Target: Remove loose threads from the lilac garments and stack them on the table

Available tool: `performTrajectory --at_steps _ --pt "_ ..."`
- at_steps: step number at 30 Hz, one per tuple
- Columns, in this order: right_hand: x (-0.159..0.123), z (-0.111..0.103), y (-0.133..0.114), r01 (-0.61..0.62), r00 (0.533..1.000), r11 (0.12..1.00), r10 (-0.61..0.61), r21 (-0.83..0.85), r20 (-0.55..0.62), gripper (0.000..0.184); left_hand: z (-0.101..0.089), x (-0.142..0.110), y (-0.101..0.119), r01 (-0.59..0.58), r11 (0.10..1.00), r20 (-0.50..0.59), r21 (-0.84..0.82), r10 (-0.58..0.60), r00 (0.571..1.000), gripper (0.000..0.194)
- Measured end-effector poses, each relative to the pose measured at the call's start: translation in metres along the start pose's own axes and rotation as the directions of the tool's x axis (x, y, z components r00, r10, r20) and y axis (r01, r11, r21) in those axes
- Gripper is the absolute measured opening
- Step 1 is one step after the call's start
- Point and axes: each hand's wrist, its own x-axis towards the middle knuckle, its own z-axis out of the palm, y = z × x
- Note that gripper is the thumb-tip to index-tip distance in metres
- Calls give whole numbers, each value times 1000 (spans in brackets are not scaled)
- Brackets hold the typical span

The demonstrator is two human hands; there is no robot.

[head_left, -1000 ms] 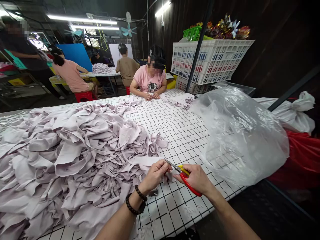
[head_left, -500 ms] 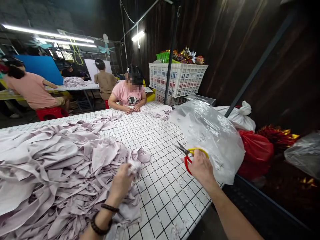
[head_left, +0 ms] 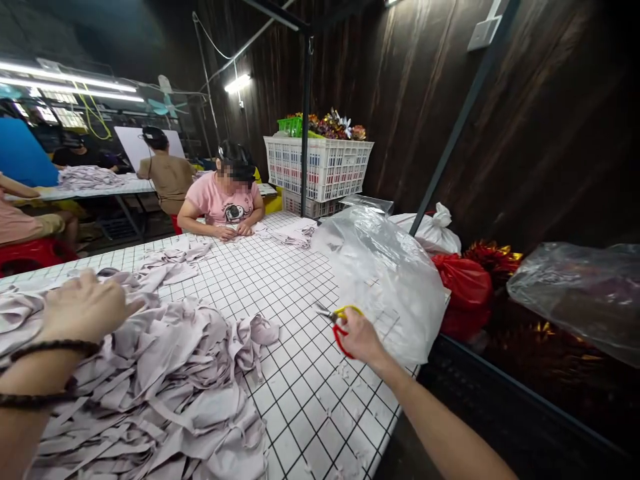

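Observation:
My right hand [head_left: 363, 337] grips a pair of scissors [head_left: 333, 316] with one yellow and one red handle. Their blades point left over the gridded white tabletop [head_left: 295, 373]. At the left, my left hand [head_left: 85, 307] is over the far part of a large heap of pale mauve cloth pieces [head_left: 175, 380]. Its thumb stands out to the right, fingers apart and slightly bent, and I see nothing held in it. Whether its fingertips touch the cloth is hidden. Two dark bead bracelets circle that wrist.
A clear plastic bag [head_left: 385, 280] lies on the table's right side. Small scraps [head_left: 350, 400] are scattered near the front edge. Across the table a person in pink [head_left: 225, 203] handles cloth. White crates [head_left: 317, 167] and a red bag [head_left: 465, 287] stand beyond the table.
My left hand has let go of a bunched cloth piece near the heap's right edge and moved left over the heap. The view has turned right; the scissors stay in my right hand.

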Motion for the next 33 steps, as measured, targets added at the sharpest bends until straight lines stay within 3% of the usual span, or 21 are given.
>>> performTrajectory --at_steps 2,3,4,7,10,11,12,14,16,18,20,23,25,28,31,33 --pt "-20 6 -28 153 986 964 -162 217 23 23 11 -22 42 -136 988 2 -71 136 991 92" --pt "-31 8 -41 201 973 928 -226 313 43 23 17 -36 68 -190 960 48 -204 203 978 88" --pt "-41 8 -52 225 959 890 -274 397 70 23 23 -51 95 -188 910 170 -370 266 949 85" --pt "-67 1 -72 157 892 789 -371 594 257 22 50 -91 169 122 713 514 -690 365 776 94" --pt "-81 -17 -72 0 793 773 -386 635 470 25 85 -117 223 471 513 677 -718 356 644 104" --pt "-82 -25 -68 -30 794 787 -356 616 493 28 96 -122 236 534 449 693 -716 366 621 96" --pt "-80 -34 -62 -43 823 812 -301 582 482 28 105 -126 248 559 409 691 -721 365 624 80" --pt "-69 -53 -43 -66 920 892 -120 448 374 23 118 -131 266 559 388 679 -733 353 644 49" --pt "-49 -73 -12 -137 981 967 102 215 163 19 124 -134 275 522 393 646 -757 327 690 35" --pt "-24 -91 27 -234 969 972 234 15 -85 25 125 -137 276 481 392 604 -784 300 739 39" --pt "-2 -105 66 -213 922 975 179 -64 -345 36 123 -141 270 432 390 553 -813 285 783 46" --pt "20 -117 110 -163 837 979 72 -120 -542 55 122 -152 257 351 373 468 -859 295 833 57" --pt "28 -120 125 -110 796 983 -1 -147 -606 62 124 -162 249 337 347 444 -875 300 845 68" --pt "40 -124 126 -31 761 988 -76 -153 -645 63 125 -175 241 404 323 493 -856 278 824 73" --pt "54 -126 113 14 777 995 -76 -104 -625 50 122 -179 239 441 297 517 -847 262 815 68" --pt "61 -121 98 20 814 1000 -29 -21 -580 38 119 -179 241 451 280 520 -847 265 812 65"
